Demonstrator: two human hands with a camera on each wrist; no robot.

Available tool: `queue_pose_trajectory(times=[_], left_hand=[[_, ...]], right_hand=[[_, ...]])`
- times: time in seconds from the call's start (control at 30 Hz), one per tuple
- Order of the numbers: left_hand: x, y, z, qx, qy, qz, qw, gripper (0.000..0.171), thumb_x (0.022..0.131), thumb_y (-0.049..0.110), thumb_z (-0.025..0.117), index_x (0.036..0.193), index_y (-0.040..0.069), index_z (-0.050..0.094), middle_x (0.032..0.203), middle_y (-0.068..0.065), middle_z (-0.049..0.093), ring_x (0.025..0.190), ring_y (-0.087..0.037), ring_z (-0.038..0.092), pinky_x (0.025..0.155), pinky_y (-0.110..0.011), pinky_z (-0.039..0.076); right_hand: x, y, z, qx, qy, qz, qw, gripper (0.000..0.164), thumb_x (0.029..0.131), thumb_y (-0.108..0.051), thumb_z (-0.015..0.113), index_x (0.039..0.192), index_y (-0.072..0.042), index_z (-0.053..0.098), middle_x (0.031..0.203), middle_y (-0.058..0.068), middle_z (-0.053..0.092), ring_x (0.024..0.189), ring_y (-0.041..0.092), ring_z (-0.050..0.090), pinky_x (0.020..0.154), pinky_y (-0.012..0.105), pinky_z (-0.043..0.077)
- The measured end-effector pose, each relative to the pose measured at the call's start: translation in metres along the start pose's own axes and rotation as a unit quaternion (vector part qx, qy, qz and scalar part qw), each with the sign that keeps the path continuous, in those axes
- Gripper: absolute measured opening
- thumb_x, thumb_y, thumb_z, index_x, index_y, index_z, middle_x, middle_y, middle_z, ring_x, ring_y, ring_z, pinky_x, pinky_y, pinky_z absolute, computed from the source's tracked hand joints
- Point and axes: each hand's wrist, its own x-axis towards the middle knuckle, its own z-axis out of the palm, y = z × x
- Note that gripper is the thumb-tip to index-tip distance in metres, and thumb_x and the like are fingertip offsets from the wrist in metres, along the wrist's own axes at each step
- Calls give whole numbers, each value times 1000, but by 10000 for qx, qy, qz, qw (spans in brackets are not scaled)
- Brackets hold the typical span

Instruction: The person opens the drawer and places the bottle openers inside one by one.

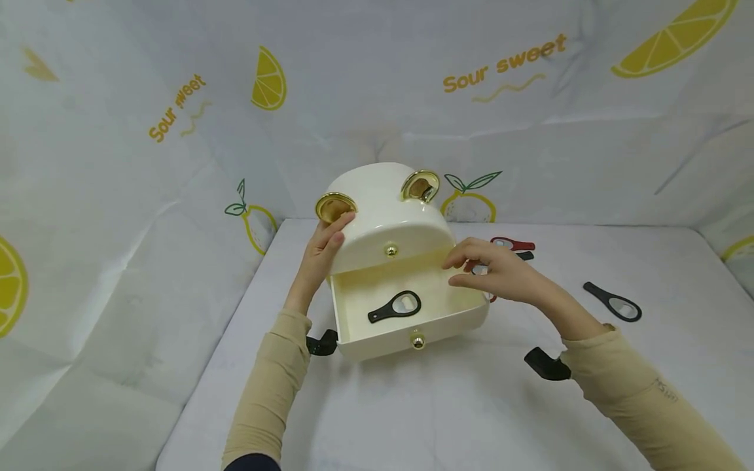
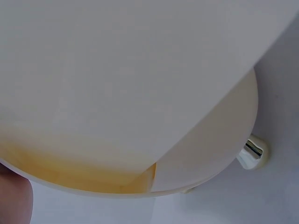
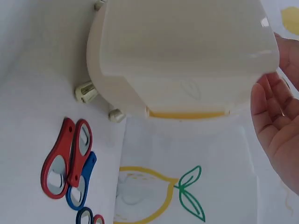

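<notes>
A cream-white storage box (image 1: 377,209) with gold ears stands on the table with its lower drawer (image 1: 377,348) pulled out. Inside that drawer lies a black bottle opener (image 1: 383,313), its ring toward the right. My left hand (image 1: 319,254) rests against the box's upper left side, fingertips just under the left ear (image 1: 334,207). At the drawer's right side my right hand (image 1: 495,265) hovers with loosely bent fingers; nothing shows between them. In the right wrist view, its thumb and fingers (image 3: 275,105) are beside the box's edge.
Right of the box, partly behind my right hand, lie several bottle openers, among them a red one (image 1: 523,246) and a blue one (image 3: 87,173). Farther right is another black bottle opener (image 1: 612,302). A lemon-print cloth (image 1: 365,78) hangs behind the table.
</notes>
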Motion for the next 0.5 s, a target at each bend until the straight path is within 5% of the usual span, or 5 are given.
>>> queue_pose_trajectory(times=[0.17,0.5], left_hand=[[0,1,1,-15,27,58,10000,70,89,50,43,129,-6,46,140,-25,35,126,-13,33,108,-41,24],[0,1,0,-11,26,11,10000,75,87,55,42,130,-6,46,137,-26,35,120,-8,34,104,-32,26]], right_hand=[[-22,15,-16,-42,414,117,9991,27,81,-7,71,106,-10,64,103,-10,60,87,0,55,76,16,47],[-84,48,-47,-473,637,1855,9794,41,87,-23,66,125,-12,54,110,-17,52,94,-12,48,77,6,40]])
